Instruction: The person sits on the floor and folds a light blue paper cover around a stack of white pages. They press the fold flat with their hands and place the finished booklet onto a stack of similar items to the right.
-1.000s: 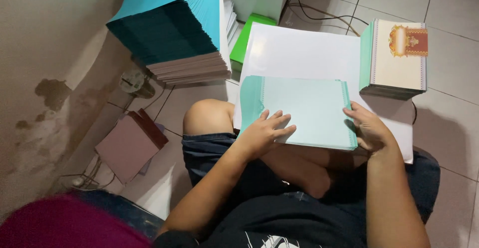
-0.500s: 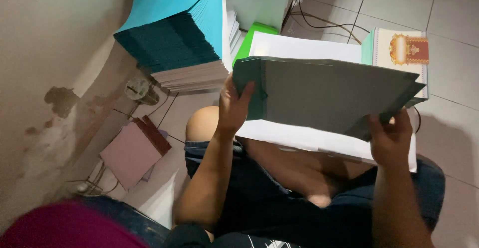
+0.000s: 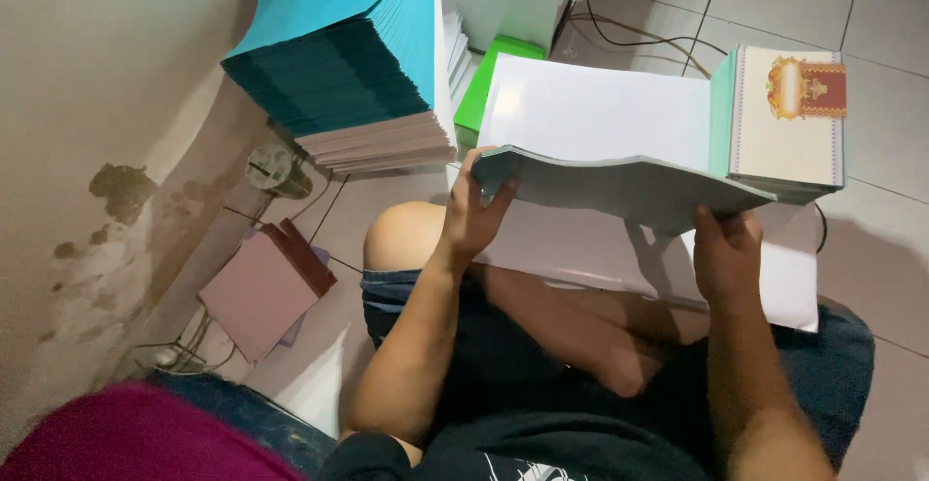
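I sit cross-legged on the floor and hold up a pale green folded paper cover, seen from its edge and underside. My left hand grips its left corner. My right hand grips its lower right edge. Under it a large white sheet lies across my knees and the floor. A stack of booklets with cream covers and a red and gold emblem stands just past the cover's right end.
A tall stack of teal-covered booklets stands at the left, by the stained wall. A green box lies behind the white sheet. A pink packet lies by my left knee. Cables run over the tiled floor.
One second ago the cover lay flat on the white sheet under both hands. Both hands then lifted it off the sheet, and now it is held nearly edge-on, higher and farther out.
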